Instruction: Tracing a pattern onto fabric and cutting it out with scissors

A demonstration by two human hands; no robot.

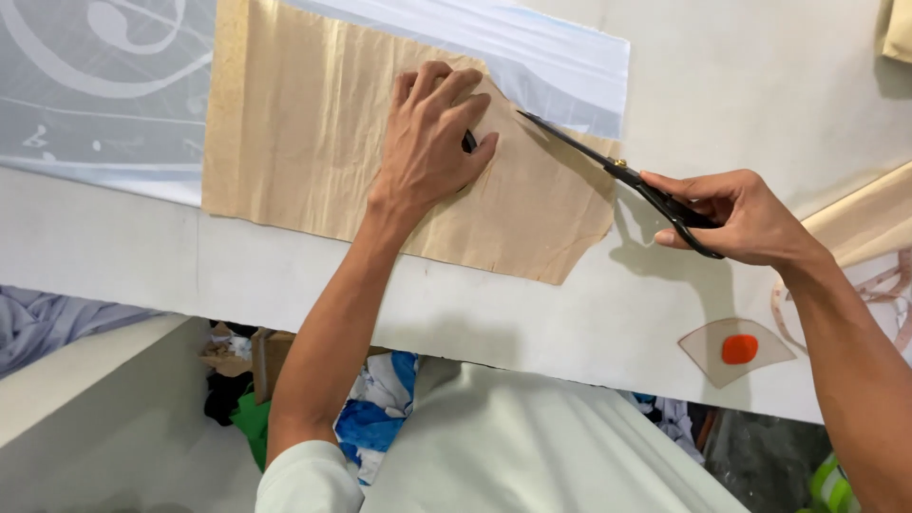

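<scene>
My left hand (432,138) lies flat, fingers spread, on a brown paper pattern piece (285,133) that covers a strip of pale blue-white fabric (560,66) on the white table (722,85). A small dark object peeks out under its fingers. My right hand (736,214) grips the handles of black scissors (617,171). Their blades point up and left along the pattern's slanted upper right edge, over the fabric.
A clear curved template with an orange piece of chalk (739,349) lies near the table's front edge at right. A measuring tape (888,285) and beige cloth (864,214) sit far right. Grey patterned fabric (95,85) is at upper left. Piled cloth scraps (375,408) lie below the table.
</scene>
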